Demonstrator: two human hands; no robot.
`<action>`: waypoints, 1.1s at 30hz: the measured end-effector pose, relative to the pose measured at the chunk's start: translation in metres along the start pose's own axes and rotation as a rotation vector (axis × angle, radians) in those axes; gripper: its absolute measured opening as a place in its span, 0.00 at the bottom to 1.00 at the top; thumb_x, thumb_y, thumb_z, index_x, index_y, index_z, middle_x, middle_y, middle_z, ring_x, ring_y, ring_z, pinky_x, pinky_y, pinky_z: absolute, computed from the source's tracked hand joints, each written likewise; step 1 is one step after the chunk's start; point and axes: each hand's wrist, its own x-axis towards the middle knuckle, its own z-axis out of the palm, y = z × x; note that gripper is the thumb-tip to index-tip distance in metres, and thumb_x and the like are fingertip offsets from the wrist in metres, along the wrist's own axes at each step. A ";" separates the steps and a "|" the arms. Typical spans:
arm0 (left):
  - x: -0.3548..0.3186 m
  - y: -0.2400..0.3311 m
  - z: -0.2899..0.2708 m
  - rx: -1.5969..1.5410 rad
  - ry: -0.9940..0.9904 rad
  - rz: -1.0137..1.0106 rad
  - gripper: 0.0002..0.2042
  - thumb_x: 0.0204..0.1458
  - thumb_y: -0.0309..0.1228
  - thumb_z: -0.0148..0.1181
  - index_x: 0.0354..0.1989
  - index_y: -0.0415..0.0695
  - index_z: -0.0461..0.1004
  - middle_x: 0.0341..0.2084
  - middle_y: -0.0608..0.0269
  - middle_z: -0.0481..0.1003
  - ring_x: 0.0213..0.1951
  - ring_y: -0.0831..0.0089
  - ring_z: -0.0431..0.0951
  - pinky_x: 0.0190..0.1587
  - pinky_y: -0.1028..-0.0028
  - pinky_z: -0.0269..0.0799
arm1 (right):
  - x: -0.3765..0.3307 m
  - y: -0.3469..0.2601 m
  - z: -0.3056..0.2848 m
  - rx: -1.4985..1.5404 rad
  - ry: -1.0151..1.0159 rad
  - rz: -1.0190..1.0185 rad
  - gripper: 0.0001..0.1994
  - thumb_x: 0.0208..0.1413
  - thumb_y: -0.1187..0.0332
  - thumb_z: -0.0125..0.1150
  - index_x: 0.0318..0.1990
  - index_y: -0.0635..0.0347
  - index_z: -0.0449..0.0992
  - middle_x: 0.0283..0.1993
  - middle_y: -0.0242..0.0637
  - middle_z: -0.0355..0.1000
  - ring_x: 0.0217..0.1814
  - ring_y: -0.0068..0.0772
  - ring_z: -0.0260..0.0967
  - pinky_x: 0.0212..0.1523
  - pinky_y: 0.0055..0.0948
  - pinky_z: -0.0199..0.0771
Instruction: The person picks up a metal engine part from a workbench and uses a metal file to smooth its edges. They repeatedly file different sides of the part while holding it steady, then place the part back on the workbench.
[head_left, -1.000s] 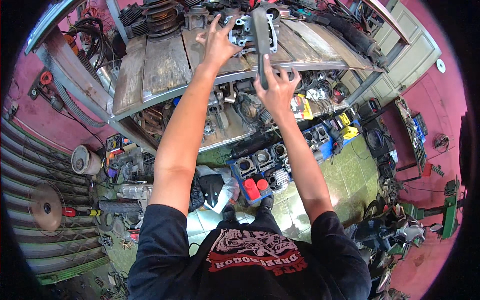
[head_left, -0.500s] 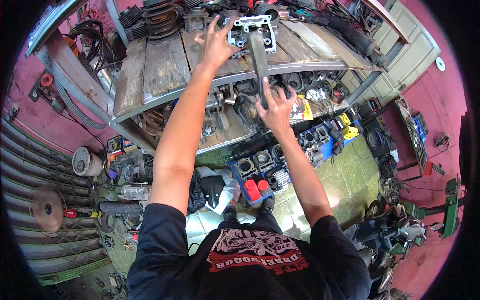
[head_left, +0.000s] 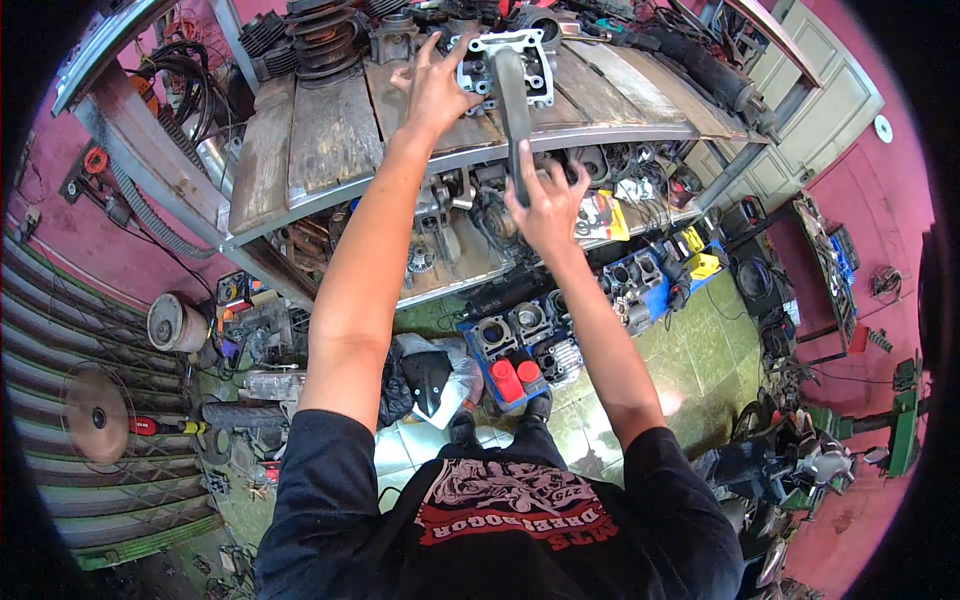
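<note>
Weathered wood is seen in the worktop (head_left: 335, 130), on which a pale metal casting (head_left: 481, 74) is set. At the casting's left side the left hand (head_left: 432, 92) is placed, the casting steadied between thumb and forefinger, the other fingers spread. Those fingertips could be scraped if the grey bar-shaped tool (head_left: 511, 105), held over the casting just to their right, were swung wide; whether contact is made cannot be told. The casting could be skewed if the steadying hold were loosened. On the casting's near side, slightly rightward, the tool's dark end is grasped by thumb and forefinger of the right hand (head_left: 547, 208), its other fingers loose, so the tool could be twisted free. Compared with one second earlier, left hand and casting are little changed, whereas the tool's far end, then seen beyond the casting's far rim, is now within its outline.
</note>
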 end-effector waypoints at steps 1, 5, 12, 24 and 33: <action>0.002 0.000 0.000 0.005 -0.008 -0.004 0.49 0.30 0.47 0.82 0.69 0.72 0.67 0.66 0.48 0.69 0.72 0.62 0.61 0.59 0.45 0.48 | -0.011 -0.001 0.000 0.010 -0.010 0.016 0.36 0.50 0.63 0.70 0.69 0.54 0.69 0.31 0.35 0.81 0.46 0.36 0.74 0.62 0.57 0.56; -0.003 -0.008 0.003 -0.003 0.065 0.005 0.47 0.30 0.42 0.81 0.68 0.68 0.68 0.48 0.59 0.83 0.73 0.65 0.59 0.58 0.41 0.49 | 0.004 -0.001 -0.002 0.031 0.045 0.043 0.36 0.50 0.63 0.70 0.70 0.53 0.69 0.31 0.36 0.81 0.47 0.36 0.73 0.62 0.57 0.55; 0.001 0.001 0.000 0.007 0.024 0.003 0.46 0.32 0.48 0.80 0.68 0.71 0.68 0.57 0.53 0.76 0.72 0.66 0.60 0.58 0.44 0.49 | 0.012 0.016 -0.003 -0.054 0.046 0.047 0.37 0.49 0.62 0.71 0.69 0.54 0.69 0.26 0.37 0.78 0.47 0.36 0.73 0.63 0.57 0.55; -0.004 0.004 0.000 -0.060 0.042 0.008 0.48 0.31 0.45 0.82 0.69 0.71 0.67 0.66 0.49 0.69 0.72 0.63 0.61 0.59 0.42 0.46 | 0.037 0.016 -0.014 -0.065 0.094 0.118 0.34 0.52 0.62 0.68 0.69 0.57 0.70 0.31 0.42 0.80 0.44 0.40 0.75 0.62 0.52 0.57; -0.007 -0.003 0.003 0.007 0.057 -0.002 0.48 0.31 0.46 0.81 0.69 0.72 0.67 0.64 0.50 0.72 0.71 0.63 0.62 0.58 0.46 0.48 | 0.024 -0.004 -0.020 0.205 0.017 0.390 0.34 0.55 0.61 0.66 0.70 0.60 0.68 0.35 0.45 0.78 0.42 0.45 0.74 0.61 0.46 0.59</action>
